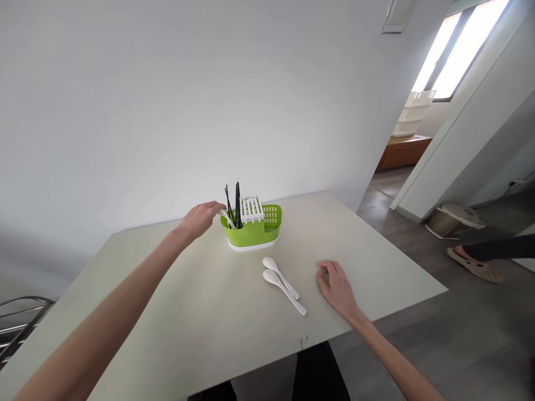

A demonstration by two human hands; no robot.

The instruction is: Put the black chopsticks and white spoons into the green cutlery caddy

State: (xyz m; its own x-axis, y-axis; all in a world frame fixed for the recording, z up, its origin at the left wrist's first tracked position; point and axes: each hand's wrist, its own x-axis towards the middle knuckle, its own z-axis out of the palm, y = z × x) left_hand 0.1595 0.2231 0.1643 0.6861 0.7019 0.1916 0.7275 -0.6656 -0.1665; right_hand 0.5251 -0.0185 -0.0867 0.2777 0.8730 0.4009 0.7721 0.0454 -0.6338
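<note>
My left hand (202,219) pinches the end of a white spoon (228,219) at the left compartment of a green utensil caddy (253,236). The spoon tilts, its lower part down inside that compartment, where its tip is hidden. Black chopsticks (238,201) stand in the same compartment, and a white slotted rack (252,209) tops the caddy's middle. Two more white spoons, one farther back (281,277) and one nearer (285,292), lie side by side in front of the caddy. To their right, my right hand (335,285) rests on the table, fingers loosely bent, holding nothing.
The pale table (167,312) meets a plain wall behind the caddy. A metal rack (25,323) stands at the left edge. Right of the table, another person's foot in a clog (475,265) and a beige-brown bin-like container (453,221) are on the floor.
</note>
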